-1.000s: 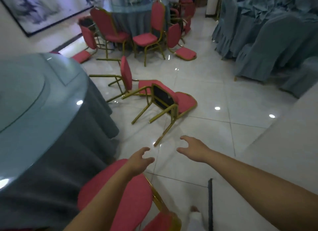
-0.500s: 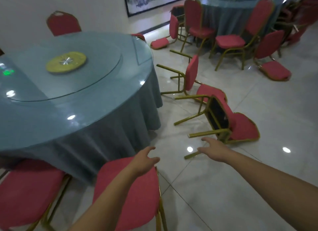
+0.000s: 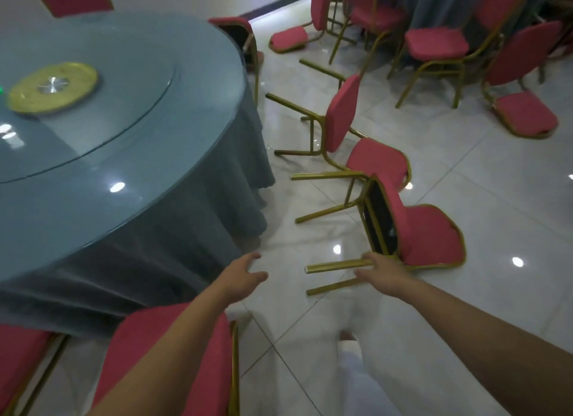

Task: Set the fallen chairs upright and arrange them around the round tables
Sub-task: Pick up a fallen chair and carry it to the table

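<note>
Two red chairs with gold frames lie fallen on the white tile beside the round table [image 3: 130, 155]. The nearer fallen chair [image 3: 424, 232] lies on its back, legs pointing toward me. My right hand [image 3: 384, 276] is open, its fingers touching the nearer chair's upper leg [image 3: 338, 265] without closing on it. Behind it lies the second fallen chair [image 3: 341, 118], legs pointing left toward the table. My left hand [image 3: 242, 276] hovers open over the floor by the tablecloth, holding nothing.
An upright red chair [image 3: 173, 360] stands under my left arm, another [image 3: 18, 353] at the bottom left. More chairs, upright and fallen, crowd a second table [image 3: 440, 3] at the top right. A fallen chair [image 3: 524, 112] lies at the right. My foot [image 3: 348, 344] is below.
I have stepped closer to the nearer fallen chair. My right hand has reached forward and now touches its upper leg. My left hand has stayed open.
</note>
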A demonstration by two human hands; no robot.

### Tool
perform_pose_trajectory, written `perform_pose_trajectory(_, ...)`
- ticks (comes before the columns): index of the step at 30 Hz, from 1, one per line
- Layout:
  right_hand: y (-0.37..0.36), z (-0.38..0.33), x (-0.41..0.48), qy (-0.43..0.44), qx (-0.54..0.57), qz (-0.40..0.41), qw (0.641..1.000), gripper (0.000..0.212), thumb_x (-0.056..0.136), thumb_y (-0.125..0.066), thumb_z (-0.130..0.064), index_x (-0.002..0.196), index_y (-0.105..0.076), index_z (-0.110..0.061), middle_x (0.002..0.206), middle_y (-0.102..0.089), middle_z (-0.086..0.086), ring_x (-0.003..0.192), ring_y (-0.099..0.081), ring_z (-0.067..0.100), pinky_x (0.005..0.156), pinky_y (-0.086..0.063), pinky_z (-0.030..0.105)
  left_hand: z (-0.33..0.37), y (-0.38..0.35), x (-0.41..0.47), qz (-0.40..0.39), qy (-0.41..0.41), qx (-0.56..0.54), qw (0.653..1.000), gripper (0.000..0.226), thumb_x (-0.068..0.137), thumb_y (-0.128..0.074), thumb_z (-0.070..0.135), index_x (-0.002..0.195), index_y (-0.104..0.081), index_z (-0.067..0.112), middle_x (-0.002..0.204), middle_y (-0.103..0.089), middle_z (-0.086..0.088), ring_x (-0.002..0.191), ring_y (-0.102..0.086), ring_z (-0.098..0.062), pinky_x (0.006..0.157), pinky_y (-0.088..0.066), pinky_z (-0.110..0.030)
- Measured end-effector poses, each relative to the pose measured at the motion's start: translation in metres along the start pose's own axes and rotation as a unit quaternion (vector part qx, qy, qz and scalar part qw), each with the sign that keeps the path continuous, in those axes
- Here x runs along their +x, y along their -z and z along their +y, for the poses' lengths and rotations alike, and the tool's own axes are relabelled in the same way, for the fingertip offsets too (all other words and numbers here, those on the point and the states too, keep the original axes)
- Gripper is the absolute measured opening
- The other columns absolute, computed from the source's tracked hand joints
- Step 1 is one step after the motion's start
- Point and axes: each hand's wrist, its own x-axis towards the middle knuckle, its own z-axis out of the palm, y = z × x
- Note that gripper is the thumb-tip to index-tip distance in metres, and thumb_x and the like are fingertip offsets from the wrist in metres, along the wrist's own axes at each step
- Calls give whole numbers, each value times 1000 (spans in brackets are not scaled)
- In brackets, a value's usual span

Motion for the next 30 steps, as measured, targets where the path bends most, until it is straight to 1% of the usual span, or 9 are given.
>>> perform_pose_trajectory(4, 90, 34, 42, -31, 32, 12, 999, 63, 89, -66, -41, 144, -45, -21, 137, -54, 7, 111, -56, 22, 81, -44, 29, 83, -25, 53, -33, 20, 13, 999, 57, 95, -61, 34, 147, -37, 31, 156, -33, -6, 137, -39, -29, 112, -36, -45)
perform_pose_trajectory(6, 130, 50, 59, -27, 51, 40, 998, 46, 90, -65, -38, 132, -55, -22, 127, -61, 4, 95, -58, 16, 72, -45, 29, 125, -33, 83, -41, 18, 23, 999, 57, 93, -62, 33, 145, -39, 32, 154, -35, -6, 133, -42, -28, 110, -39, -45)
perform_pose_trajectory(9, 177, 74, 77, -43, 106, 91, 989, 26, 90, -67, -33, 113, -61, -24, 121, -64, 4, 90, -55, 14, 79, -45, 31, 187, -41, 130, -56, 0, 80, 995, 56, 93, -63, 35, 144, -40, 32, 150, -39, -9, 128, -47, -25, 100, -42, -34)
perform_pose_trajectory(13, 208, 104, 91, -96, 165, 123, 974, 52, 90, -67, -39, 134, -54, -13, 127, -58, 7, 98, -49, 16, 85, -42, 31, 265, -50, 182, -88, -30, 132, 987, 54, 92, -65, 33, 142, -43, 31, 146, -41, -12, 125, -49, -30, 99, -46, -38)
perform_pose_trajectory(18, 225, 133, 112, -162, 263, 146, 940, 55, 90, -65, -43, 136, -51, -17, 126, -56, 3, 101, -50, 17, 82, -40, 30, 342, -66, 255, -122, -75, 208, 968, 55, 92, -65, 29, 143, -44, 23, 136, -50, -11, 102, -55, -16, 93, -45, -35)
perform_pose_trajectory(20, 228, 144, 129, -188, 291, 155, 925, 58, 89, -64, -47, 138, -51, -19, 134, -55, 5, 111, -53, 21, 89, -44, 34, 365, -74, 290, -130, -82, 257, 954, 56, 92, -65, 29, 144, -44, 22, 137, -51, -11, 116, -54, -23, 99, -44, -39)
perform_pose_trajectory(22, 233, 148, 155, -217, 326, 168, 905, 62, 89, -64, -49, 141, -49, -19, 138, -53, 5, 120, -52, 24, 96, -44, 36, 389, -82, 331, -142, -90, 304, 938, 56, 92, -65, 29, 143, -45, 21, 142, -49, -12, 123, -51, -29, 100, -43, -40)
perform_pose_trajectory(27, 212, 144, 226, -307, 438, 223, 815, 27, 90, -64, -44, 111, -59, -28, 117, -55, 4, 89, -54, 12, 73, -41, 25, 440, -123, 465, -174, -122, 348, 913, 50, 92, -64, 29, 138, -49, 16, 107, -59, -3, 75, -56, -11, 64, -47, -25)
perform_pose_trajectory(30, 180, 145, 273, -381, 494, 208, 753, 64, 89, -65, -46, 142, -47, -15, 143, -48, 10, 121, -51, 25, 91, -41, 29, 445, -148, 540, -206, -90, 392, 892, 52, 92, -63, 32, 138, -50, 11, 129, -58, -12, 105, -58, -26, 87, -49, -35)
